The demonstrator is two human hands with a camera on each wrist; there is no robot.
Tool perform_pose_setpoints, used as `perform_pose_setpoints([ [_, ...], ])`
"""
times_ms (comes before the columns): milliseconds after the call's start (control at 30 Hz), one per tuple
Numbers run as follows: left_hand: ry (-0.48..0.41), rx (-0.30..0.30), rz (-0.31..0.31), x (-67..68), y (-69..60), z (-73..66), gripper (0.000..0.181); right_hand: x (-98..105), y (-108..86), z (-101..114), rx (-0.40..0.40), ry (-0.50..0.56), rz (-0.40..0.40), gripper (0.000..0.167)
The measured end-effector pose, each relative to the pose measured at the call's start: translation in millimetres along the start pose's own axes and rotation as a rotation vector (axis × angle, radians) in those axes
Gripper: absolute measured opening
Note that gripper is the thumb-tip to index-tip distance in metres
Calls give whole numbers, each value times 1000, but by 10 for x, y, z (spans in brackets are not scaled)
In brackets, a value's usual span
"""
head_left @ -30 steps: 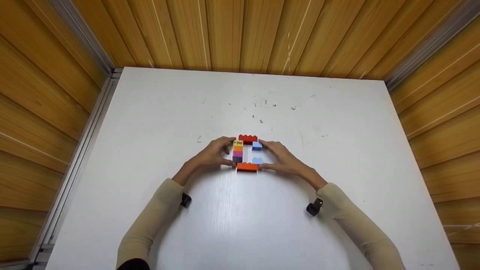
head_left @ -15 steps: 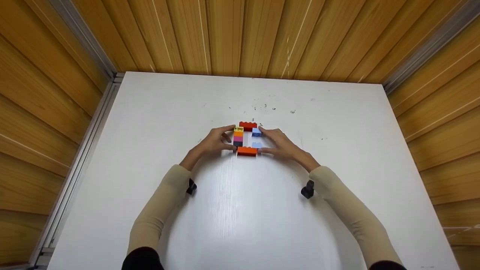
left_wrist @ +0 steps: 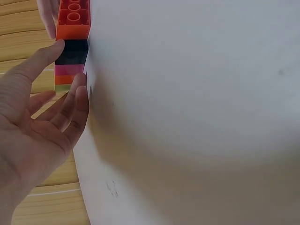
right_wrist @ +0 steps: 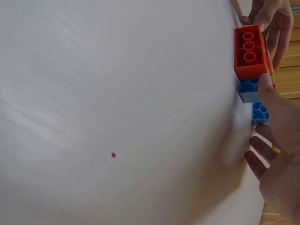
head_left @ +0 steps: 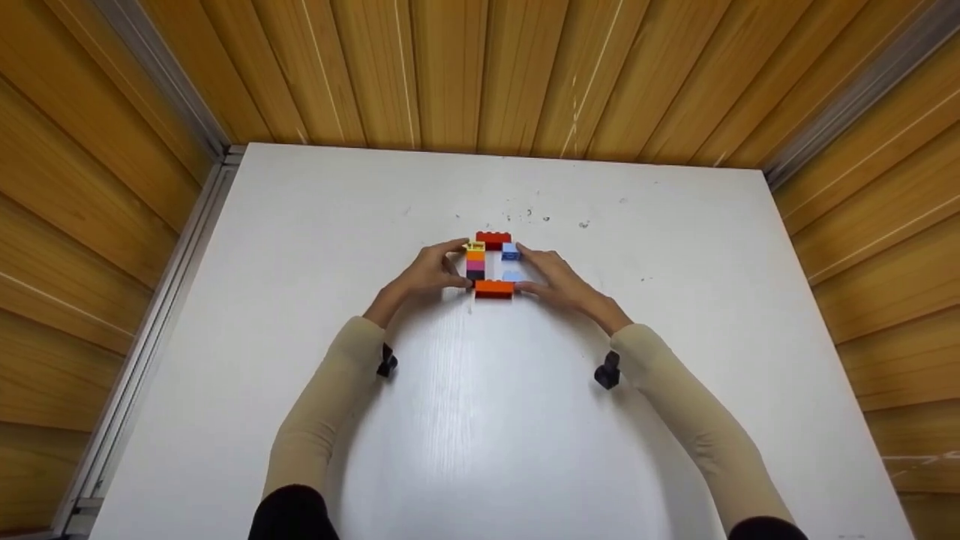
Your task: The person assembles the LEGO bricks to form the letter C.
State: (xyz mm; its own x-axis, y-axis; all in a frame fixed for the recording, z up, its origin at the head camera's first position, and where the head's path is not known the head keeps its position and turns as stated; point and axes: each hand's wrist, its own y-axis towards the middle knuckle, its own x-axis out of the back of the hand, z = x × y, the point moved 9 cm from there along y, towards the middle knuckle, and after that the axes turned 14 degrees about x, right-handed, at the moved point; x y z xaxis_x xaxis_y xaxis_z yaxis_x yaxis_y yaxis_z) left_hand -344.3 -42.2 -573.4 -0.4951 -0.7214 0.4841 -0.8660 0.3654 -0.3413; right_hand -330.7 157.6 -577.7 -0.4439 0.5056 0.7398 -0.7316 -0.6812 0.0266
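Observation:
Toy building bricks form a rectangular ring on the white table in the head view. A red brick (head_left: 493, 238) is at the back, an orange-red brick (head_left: 494, 290) at the front, hollow underside towards me. The left column runs yellow (head_left: 476, 246), orange (head_left: 475, 256), pink (head_left: 475, 265) and black (head_left: 475, 276). On the right, a blue brick (head_left: 510, 253) and a light blue brick (head_left: 511, 277) have a gap between them. My left hand (head_left: 427, 267) holds the left column between thumb and index finger. With thumb in front and fingers behind, my right hand (head_left: 561, 279) holds the right side.
The white table (head_left: 495, 420) carries small dark marks (head_left: 546, 218) behind the bricks. Wood-panelled walls (head_left: 480, 75) stand behind and at both sides. A black camera mount (head_left: 608, 371) hangs at the right wrist, another (head_left: 387, 361) at the left.
Both hands have moved the brick ring away from me, towards the table's back edge. The view has shifted slightly too. The grip and the ring's layout look the same.

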Motion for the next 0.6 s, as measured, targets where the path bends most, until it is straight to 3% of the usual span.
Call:
perform_pose_setpoints([
  [167,-3,2,16,-10,-6,8,82,-10,-27,4,-23,13,5,79],
  [333,2,-35,9,50,-50,-40,80,40,-31,41,2,-10,-7,76],
  [467,9,-61,-16,149,-133,-7,77,140,-125,35,23,-51,-16,73],
  [600,37,-83,-57,334,-286,104,69,358,-365,-33,2,-95,-43,73],
])
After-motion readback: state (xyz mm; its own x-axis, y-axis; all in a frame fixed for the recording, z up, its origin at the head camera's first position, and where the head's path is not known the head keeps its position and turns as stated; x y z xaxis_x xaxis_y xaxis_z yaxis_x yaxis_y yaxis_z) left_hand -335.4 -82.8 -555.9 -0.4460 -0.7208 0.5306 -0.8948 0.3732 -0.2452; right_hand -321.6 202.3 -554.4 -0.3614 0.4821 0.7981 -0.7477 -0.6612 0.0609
